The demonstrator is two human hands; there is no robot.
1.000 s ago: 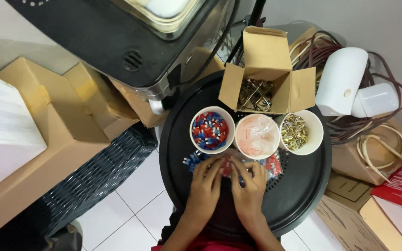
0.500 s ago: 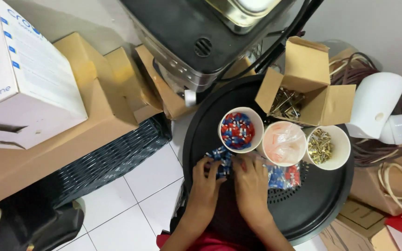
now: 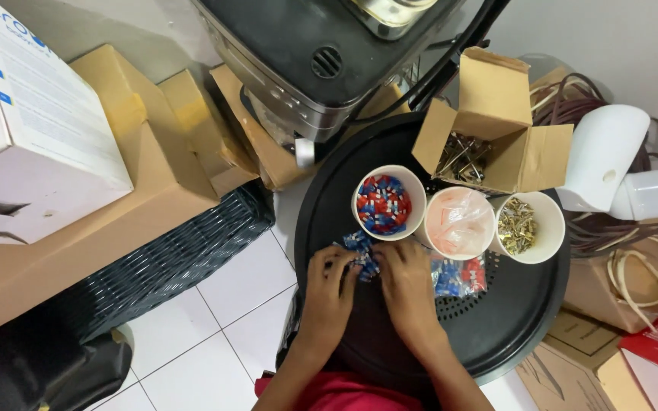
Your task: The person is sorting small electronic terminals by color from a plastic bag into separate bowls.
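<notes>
**Both hands at a small heap of blue and red pieces on a round black tray**

A small heap of blue pieces (image 3: 359, 255) lies on the round black tray (image 3: 527, 335), just below the leftmost cup and between the two hands. The left hand (image 3: 330, 280) rests on the tray with its fingers bent, the fingertips touching the left edge of the heap. The right hand (image 3: 405, 280) lies just beside it, fingers curled down onto the heap's right edge. Whether either hand has pinched a piece cannot be told; the fingertips hide what is under them.

To the right of the right hand sits a second heap of blue and red pieces (image 3: 458, 275), untouched.

Three white paper cups stand in a row above the hands, touching one another. The left cup (image 3: 387, 202) is filled with red and blue pieces. The middle cup (image 3: 460, 222) holds a crumpled clear plastic bag with a pinkish tint. The right cup (image 3: 528, 226) holds small brass-coloured metal parts.

Behind the cups an open cardboard box (image 3: 496, 129) stands on the tray's far edge, flaps spread, with thin metal pieces inside.

Off the tray are a dark appliance (image 3: 321, 53), stacked cardboard cartons (image 3: 138, 144), a dark woven basket (image 3: 161, 259) and coiled cables (image 3: 641, 274).
</notes>
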